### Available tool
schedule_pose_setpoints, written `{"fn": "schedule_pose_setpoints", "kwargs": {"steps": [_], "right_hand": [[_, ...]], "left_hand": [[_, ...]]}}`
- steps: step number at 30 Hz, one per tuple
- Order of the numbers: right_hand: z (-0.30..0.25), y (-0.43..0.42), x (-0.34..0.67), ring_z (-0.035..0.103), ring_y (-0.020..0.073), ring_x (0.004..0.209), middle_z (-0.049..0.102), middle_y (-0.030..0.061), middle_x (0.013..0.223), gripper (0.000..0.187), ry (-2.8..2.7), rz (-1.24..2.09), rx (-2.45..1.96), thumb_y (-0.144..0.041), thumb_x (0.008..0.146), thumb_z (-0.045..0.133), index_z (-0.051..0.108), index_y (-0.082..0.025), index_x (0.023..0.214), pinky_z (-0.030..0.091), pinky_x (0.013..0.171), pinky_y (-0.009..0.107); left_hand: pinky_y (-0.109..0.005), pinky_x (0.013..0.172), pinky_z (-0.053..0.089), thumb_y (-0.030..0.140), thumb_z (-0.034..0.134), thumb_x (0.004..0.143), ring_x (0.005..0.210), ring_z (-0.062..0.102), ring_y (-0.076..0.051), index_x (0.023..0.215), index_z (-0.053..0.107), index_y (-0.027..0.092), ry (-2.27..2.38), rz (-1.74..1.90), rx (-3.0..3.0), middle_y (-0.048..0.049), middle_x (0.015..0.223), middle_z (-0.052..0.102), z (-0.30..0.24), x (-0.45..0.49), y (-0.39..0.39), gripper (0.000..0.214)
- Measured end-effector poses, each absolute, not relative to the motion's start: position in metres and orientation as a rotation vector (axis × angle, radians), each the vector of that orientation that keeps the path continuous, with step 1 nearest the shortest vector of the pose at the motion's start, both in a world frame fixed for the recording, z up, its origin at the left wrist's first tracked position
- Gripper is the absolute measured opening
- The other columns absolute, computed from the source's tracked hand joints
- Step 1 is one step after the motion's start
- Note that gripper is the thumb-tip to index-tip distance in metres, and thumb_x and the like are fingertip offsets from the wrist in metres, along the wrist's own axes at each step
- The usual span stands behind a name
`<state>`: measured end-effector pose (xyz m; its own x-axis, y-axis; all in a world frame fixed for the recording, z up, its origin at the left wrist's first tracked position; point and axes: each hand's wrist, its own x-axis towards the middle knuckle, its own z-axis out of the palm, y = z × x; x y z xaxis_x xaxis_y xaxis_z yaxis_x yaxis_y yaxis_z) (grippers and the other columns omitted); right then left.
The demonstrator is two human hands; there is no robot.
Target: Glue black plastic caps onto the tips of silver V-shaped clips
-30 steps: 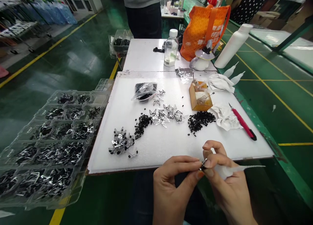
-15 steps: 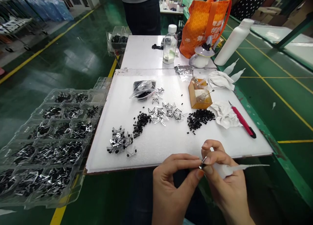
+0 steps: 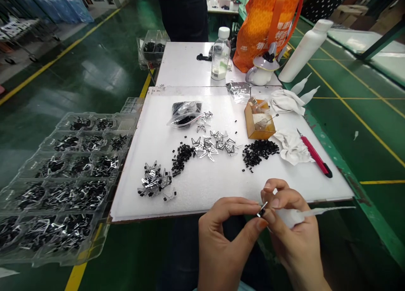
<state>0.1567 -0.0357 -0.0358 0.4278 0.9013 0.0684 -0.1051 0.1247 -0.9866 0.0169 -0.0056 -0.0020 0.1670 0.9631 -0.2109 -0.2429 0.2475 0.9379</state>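
A small black-and-metal part (image 3: 262,209) sits at bottom centre-right of the frame, pinched between the left hand (image 3: 224,242) and the right hand (image 3: 292,227). Both hands are closed together on it, with the left thumb and forefinger coming in from one side and the right fingers from the other. A tapered white plastic tool (image 3: 313,213) lies in the right hand, its thin tip pointing right, out past the lower right corner of the white foam board (image 3: 205,198).

The hands sit at the board's near edge, with open white surface above them before the nearest loose pieces. A heap of metal-legged parts (image 3: 154,181) lies to the lower left, and a pile of small black pieces (image 3: 259,152) lies straight ahead of the right hand. Further right are a crumpled white cloth (image 3: 292,149) and a red craft knife (image 3: 316,156), which lie apart from the hands. Clear compartment trays (image 3: 101,240) filled with similar parts run along the board's left side.

(The fingers cover most of the pinched part, so its exact shape is hard to make out.) Both forearms are cut off by the bottom of the frame, and a standing person (image 3: 180,17) is cut off at the top.
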Motion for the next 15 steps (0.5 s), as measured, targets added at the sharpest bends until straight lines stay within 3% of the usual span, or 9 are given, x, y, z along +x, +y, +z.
{"fn": "schedule_pose_setpoints", "kwargs": {"steps": [4,7,9,12,15], "right_hand": [[-0.03,-0.028,0.159,0.059,0.014,0.083,0.062,0.0009,0.096,0.025,-0.818,0.902,-1.22,-0.035,0.081,0.091,0.071,-0.029,0.094,0.05,0.086,0.03],[-0.026,-0.009,0.175,0.039,0.0063,0.056,0.067,0.0009,0.102,0.03,-0.827,0.875,-1.261,-0.048,0.084,0.086,0.075,-0.03,0.106,0.048,0.07,0.03],[-0.024,0.012,0.194,0.032,0.0062,0.053,0.068,0.0024,0.105,0.032,-0.835,0.757,-1.349,-0.052,0.086,0.082,0.076,-0.029,0.106,0.04,0.057,0.029],[-0.022,0.052,0.226,0.037,0.0089,0.058,0.064,0.0012,0.098,0.033,-0.844,0.565,-1.411,-0.049,0.085,0.084,0.078,-0.029,0.111,0.029,0.052,0.027],[-0.02,0.089,0.25,0.046,0.0113,0.063,0.064,0.0012,0.093,0.046,-1.007,0.418,-1.535,-0.051,0.082,0.084,0.077,-0.028,0.121,0.036,0.056,0.028]], "left_hand": [[-0.023,0.088,0.057,0.018,0.086,0.084,0.094,0.076,-0.017,0.087,0.087,0.03,1.042,1.059,0.918,0.0002,0.094,0.084,-0.002,0.017,-0.006,0.013],[-0.024,0.09,0.057,0.016,0.082,0.085,0.096,0.075,-0.018,0.088,0.086,0.029,1.078,1.073,0.917,0.0001,0.094,0.084,-0.001,0.016,-0.006,0.014],[-0.024,0.091,0.057,0.016,0.08,0.086,0.096,0.075,-0.018,0.086,0.085,0.029,1.106,1.096,0.915,0.0,0.093,0.083,0.0,0.015,-0.007,0.014],[-0.025,0.089,0.057,0.016,0.078,0.084,0.095,0.073,-0.019,0.082,0.084,0.027,1.18,1.154,0.869,-0.0004,0.09,0.081,0.004,0.017,-0.007,0.013],[-0.026,0.088,0.056,0.016,0.077,0.08,0.094,0.072,-0.02,0.077,0.082,0.026,1.252,1.209,0.797,-0.0006,0.087,0.08,0.008,0.018,-0.005,0.012]]}}
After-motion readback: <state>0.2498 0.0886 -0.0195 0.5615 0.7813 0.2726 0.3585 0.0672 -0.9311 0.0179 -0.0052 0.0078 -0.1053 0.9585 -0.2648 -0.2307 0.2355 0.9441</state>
